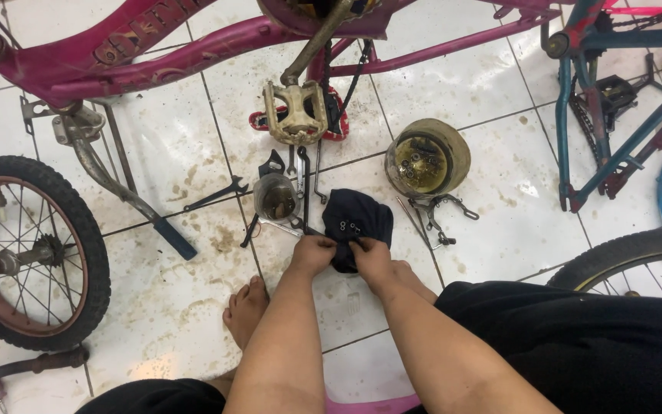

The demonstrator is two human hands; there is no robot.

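Observation:
My left hand [313,253] and my right hand [371,257] are side by side on the near edge of a dark blue cloth [358,216] spread on the tiled floor. Both hands pinch the cloth's edge with closed fingers. A few small metal parts lie on top of the cloth, near its middle. Beyond the cloth, a pink bicycle frame [185,57] hangs over the floor with a worn pedal [296,113] pointing down.
A round tub of oily metal parts [426,161] stands right of the cloth. A small cup [276,198], wrenches [216,195] and a brake caliper [438,215] lie around. A small wheel [28,253] lies left. A teal bicycle frame [614,115] stands right. My bare foot [247,307] rests on the floor.

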